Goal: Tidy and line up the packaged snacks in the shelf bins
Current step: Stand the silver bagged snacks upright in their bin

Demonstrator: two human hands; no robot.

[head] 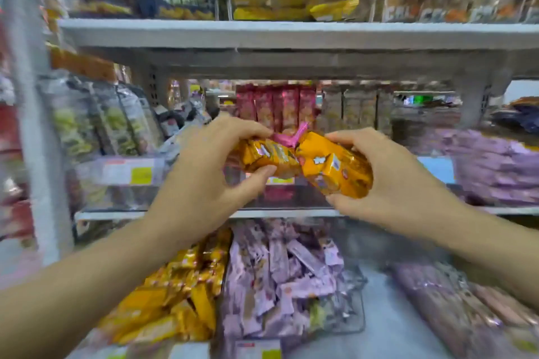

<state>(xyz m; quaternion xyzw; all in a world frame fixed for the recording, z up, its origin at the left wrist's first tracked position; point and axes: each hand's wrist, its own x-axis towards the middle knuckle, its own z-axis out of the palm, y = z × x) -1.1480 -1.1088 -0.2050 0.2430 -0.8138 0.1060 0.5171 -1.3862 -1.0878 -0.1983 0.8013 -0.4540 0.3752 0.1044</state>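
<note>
Store shelving fills the view, with a grey shelf [291,33] overhead and wire bins below it, all somewhat blurred. Both hands are raised in front of the middle shelf, each clasping a small bundle of orange snack packets. The left hand [201,172] has its digits curled above and below the left orange bundle [268,156], and the right hand [388,181] wraps the right orange bundle [335,169] in much the same way. The two bundles touch end to end, and a pink wrapper [287,137] sticks up at the seam between them; which fingers pinch it I cannot tell. These packets look light, glossy and slippery, and probably hold brittle biscuits. A firm clasp across the flat faces of each stack seems wiser than squeezing the crimped ends, where one packet could slide out. More loose orange packets [180,294] lie jumbled in the lower bin, beside a bin of purple packets [285,277], which is likely where the held ones belong
</note>
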